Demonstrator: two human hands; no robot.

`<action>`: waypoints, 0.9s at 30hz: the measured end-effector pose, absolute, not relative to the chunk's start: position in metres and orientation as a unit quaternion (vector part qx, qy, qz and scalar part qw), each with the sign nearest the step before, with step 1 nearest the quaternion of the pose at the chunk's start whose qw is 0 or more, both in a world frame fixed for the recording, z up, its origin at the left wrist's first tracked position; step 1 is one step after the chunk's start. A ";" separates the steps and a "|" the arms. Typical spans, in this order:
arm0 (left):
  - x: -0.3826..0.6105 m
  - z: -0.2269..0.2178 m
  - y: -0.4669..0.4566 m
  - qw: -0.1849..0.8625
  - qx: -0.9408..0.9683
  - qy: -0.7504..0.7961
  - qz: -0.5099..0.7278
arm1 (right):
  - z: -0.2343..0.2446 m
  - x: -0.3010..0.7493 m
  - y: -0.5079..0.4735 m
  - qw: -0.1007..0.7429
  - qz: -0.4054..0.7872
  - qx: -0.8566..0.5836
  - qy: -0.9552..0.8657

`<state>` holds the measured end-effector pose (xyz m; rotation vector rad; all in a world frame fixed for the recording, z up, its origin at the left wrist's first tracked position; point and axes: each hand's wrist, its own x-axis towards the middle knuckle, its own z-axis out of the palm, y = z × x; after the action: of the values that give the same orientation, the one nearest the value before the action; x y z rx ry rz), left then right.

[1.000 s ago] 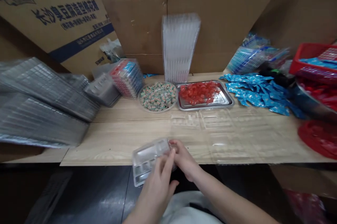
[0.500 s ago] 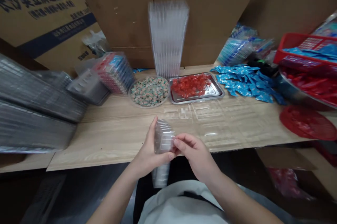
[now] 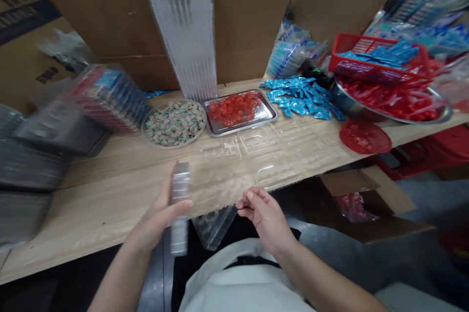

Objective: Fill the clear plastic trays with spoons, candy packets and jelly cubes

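My left hand (image 3: 161,216) is closed on a clear plastic compartment tray (image 3: 179,207) held edge-on and upright over the table's front edge. My right hand (image 3: 262,214) pinches the near edge of a second clear tray (image 3: 220,189) that is separating from it; the sheet is blurred by motion. Beyond them an open clear plastic tray (image 3: 264,148) lies flat on the wooden table (image 3: 102,194). Behind it sit a round dish of green-and-pink wrapped candies (image 3: 175,122) and a metal tray of red candies (image 3: 238,108).
A tall stack of clear trays (image 3: 186,33) leans on cardboard walls. Filled packs (image 3: 110,92) and grey tray stacks (image 3: 25,165) sit left. Blue sachets (image 3: 300,97), a red basket (image 3: 377,60), a metal bowl of red packets (image 3: 395,101) and a red lid (image 3: 364,136) sit right. A cardboard box (image 3: 366,204) stands below.
The view swung right. My hands have moved apart: the left turned its tray upright and edge-on, the right drew a second clear tray away from it.
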<state>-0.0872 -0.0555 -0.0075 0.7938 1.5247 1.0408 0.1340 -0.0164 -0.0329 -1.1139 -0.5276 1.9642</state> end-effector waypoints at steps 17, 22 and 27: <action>-0.088 -0.016 -0.068 0.528 0.251 0.677 0.446 | -0.040 0.144 -0.039 0.347 0.745 -0.523 -0.227; -0.086 -0.005 -0.078 0.493 0.373 0.663 0.422 | -0.005 0.083 -0.018 0.302 0.804 -0.327 -0.395; -0.104 -0.006 -0.083 0.501 0.395 0.653 0.409 | 0.002 0.047 -0.013 0.259 0.831 -0.307 -0.384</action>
<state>-0.1038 -0.0832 -0.0062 0.9554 1.5781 0.9886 0.0467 -0.0133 0.0021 -0.8307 -1.0409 2.2533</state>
